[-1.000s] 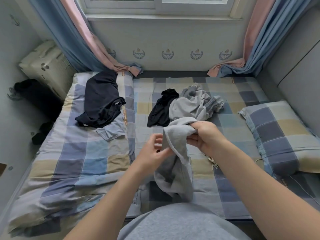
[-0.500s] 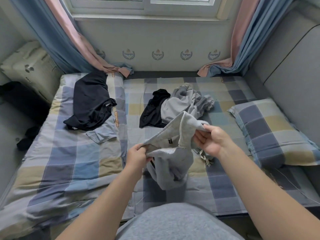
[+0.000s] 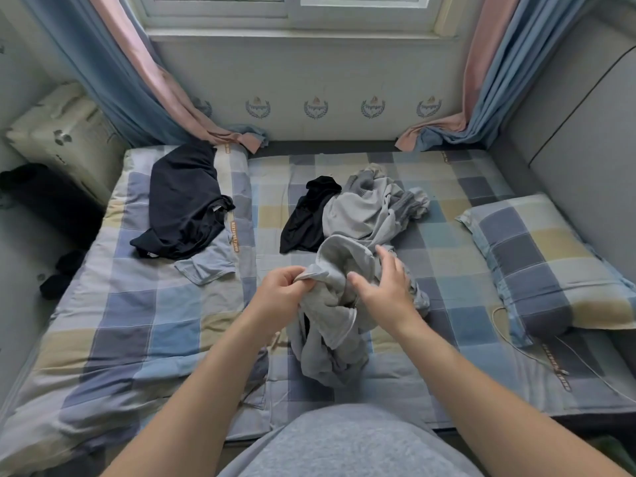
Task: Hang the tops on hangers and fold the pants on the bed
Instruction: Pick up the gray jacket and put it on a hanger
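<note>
left hand (image 3: 282,290) pinches grey garment (image 3: 330,325) edge | right hand (image 3: 382,287) has let go, fingers spread | left of pillow (image 3: 550,263) | garment still bunched, re-gripping likely

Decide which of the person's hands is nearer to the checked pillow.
Right. The right hand is at the grey garment, on the side toward the checked pillow. The left hand pinches the garment's edge farther from the pillow, beyond the right hand.
</note>
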Demonstrator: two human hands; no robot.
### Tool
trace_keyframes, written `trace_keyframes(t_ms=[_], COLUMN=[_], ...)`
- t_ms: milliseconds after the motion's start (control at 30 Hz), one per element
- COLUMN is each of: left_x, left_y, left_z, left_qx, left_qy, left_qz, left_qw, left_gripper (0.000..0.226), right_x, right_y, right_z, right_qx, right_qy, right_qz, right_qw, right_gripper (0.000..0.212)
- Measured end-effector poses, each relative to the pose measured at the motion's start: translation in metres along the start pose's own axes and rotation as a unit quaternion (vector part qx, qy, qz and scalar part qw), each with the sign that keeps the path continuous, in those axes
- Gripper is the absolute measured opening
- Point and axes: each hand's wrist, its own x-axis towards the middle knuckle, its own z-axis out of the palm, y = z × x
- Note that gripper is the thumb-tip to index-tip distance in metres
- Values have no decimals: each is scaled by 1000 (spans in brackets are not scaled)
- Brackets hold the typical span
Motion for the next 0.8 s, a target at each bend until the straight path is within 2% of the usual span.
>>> trace_keyframes(t_ms=[100, 133, 200, 267, 333, 367, 433, 500, 567, 700, 767, 800], left_x=[-9, -11, -12, -11, -11, -11, -9, -7, -5, 0, 2, 3], left_y=[9, 13, 16, 18, 18, 18, 12, 5, -2, -10, -10, -9], left_z=[-8, -8, -6, -5, -9, -12, -21, -29, -33, -32, -32, -33], left_qx=[113, 133, 145, 146, 156, 164, 165, 148, 116, 58, 2, -36], left_qy=[-75, -97, -113, -92, -69, -51, 0, 62, 121, 154, 154, 148], left_qz=[32, 30, 28, 37, 44, 47, 45, 22, -17, -80, -105, -117], left_qw=[990, 986, 983, 984, 984, 984, 985, 987, 986, 983, 983, 981], left_gripper=[23, 27, 42, 46, 45, 42, 31, 23, 21, 28, 25, 22], right_x=[18, 26, 38, 42, 39, 35, 29, 26, 25, 24, 23, 22], right_y=[-8, -13, -22, -31, -35, -32, -21, -6, 10, 36, 42, 43], right_z=[-8, -10, -10, -8, -5, -3, -3, -5, -9, -14, -14, -15], right_qx=[-146, -217, -361, -468, -507, -500, -447, -372, -311, -183, -3, 108], right_qy=[-13, -39, -130, -237, -311, -323, -293, -212, -127, -53, -35, -36], right_qz=[-93, -124, -154, -114, -44, -27, -22, -11, 19, 61, 102, 136], right_qw=[985, 967, 911, 844, 803, 803, 845, 903, 942, 980, 994, 984], right_gripper=[88, 89, 83, 68, 47, 33, 12, 16, 21, 30, 31, 31])
